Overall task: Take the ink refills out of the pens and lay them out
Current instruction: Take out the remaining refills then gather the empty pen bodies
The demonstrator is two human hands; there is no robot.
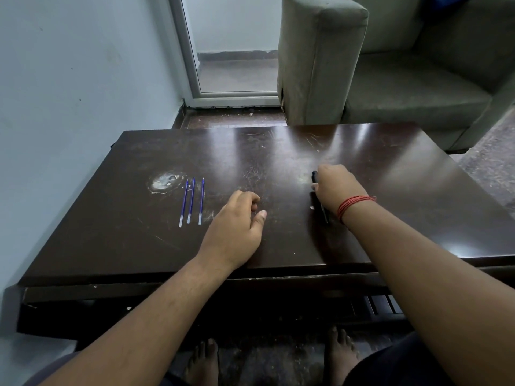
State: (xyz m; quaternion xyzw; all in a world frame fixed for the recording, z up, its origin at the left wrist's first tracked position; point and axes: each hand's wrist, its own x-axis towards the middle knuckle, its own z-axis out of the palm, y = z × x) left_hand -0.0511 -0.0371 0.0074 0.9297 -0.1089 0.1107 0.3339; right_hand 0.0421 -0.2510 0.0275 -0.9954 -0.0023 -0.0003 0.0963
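Under the right hand (335, 190) lies a black pen (320, 199), flat on the dark table (278, 151). That hand comes down on it from above with its fingers curled over the barrel; the far end of the pen sticks out past the knuckles and the near tip shows just below the wrist, pointing back toward the person. Whether the fingertips actually pinch the barrel or only cover it I cannot tell, since they are hidden behind the back of the hand. A red thread band (354, 205) circles the right wrist.

To the left of the pen, well apart from it, the left hand (237, 227) rests on the table top with its fingers loosely curled and the thumb out toward the right hand; it holds nothing.

Further left again, beyond the left hand and just beside its knuckles, three blue refills (191, 201) lie side by side on the table, nearly parallel, none touching another, their clear ends toward the person. Past their far ends sits a pale worn patch (164, 181) in the table's finish.

Beyond both hands, off the far edge of the table, stands a grey sofa (390, 79), with a glass door (231, 51) to its left.
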